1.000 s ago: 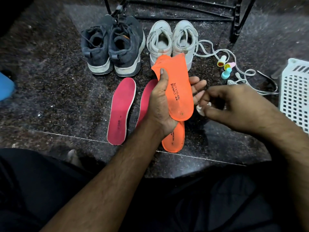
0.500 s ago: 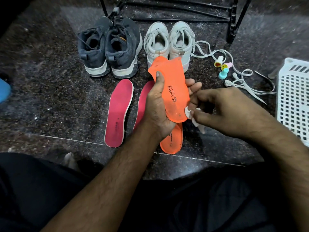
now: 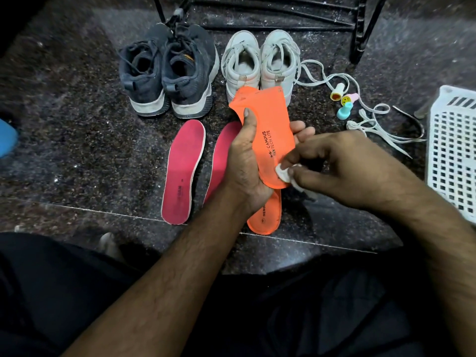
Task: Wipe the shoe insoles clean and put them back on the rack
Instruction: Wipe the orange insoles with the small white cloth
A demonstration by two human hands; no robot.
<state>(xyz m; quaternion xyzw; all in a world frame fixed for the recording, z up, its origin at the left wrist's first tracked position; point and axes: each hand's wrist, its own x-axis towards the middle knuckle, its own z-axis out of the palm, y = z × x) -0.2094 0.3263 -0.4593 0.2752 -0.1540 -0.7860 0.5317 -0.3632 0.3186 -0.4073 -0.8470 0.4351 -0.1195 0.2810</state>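
Orange insole (image 3: 268, 135): held at frame centre, toe at 12 o'clock, in the left hand (image 3: 244, 166), grip wrapped around its edge. Right hand (image 3: 345, 166) at 3 o'clock pinches a white wipe (image 3: 283, 173) against the heel. Step: wiping. Next, judged: stroke toward the toe, maintaining pressure.

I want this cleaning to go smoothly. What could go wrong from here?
The small white wipe pinched by the right hand covers little of the held orange insole, so spots may get missed. The left hand has its grip on one long edge only, so the insole may bend or slip. The loose laces could snag.
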